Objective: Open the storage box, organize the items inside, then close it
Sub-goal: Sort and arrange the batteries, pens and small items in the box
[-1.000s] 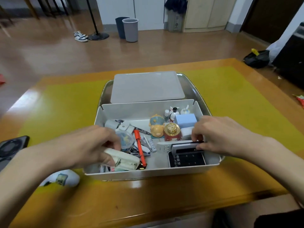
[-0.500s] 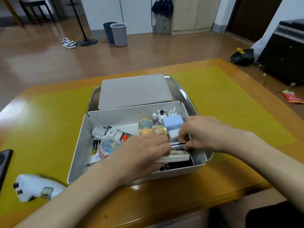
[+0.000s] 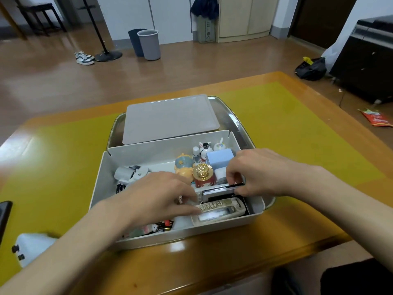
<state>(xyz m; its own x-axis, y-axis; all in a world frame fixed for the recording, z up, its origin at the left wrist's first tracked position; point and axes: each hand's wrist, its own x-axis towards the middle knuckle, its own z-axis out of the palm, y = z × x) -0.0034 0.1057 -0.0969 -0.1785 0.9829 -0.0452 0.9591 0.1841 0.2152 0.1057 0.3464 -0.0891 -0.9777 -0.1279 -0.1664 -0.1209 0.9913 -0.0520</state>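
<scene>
Wooden flooring and two waste bins (image 3: 146,44) lie beyond a yellow-topped table (image 3: 297,128), on which the storage box (image 3: 257,211) sits directly beneath both hands. Its lid (image 3: 170,119) is off and lies flat just beyond the hands, behind the box, so the opening step is complete. Organising is under way. The left hand (image 3: 157,199) reaches into the box with fingers extended, pressing on the end of a cream remote control (image 3: 221,210) by the near wall. The right hand (image 3: 259,173) has fingers curled, pinching a slim dark-edged device (image 3: 221,189) standing just behind that remote. Figurines (image 3: 185,165), a blue block (image 3: 220,159) and a gold-capped red jar (image 3: 203,175) stand grouped between the hands. Small batteries (image 3: 163,225) and oddments under the left wrist appear loose. Judged remaining: finish sorting, then refit the lid.
</scene>
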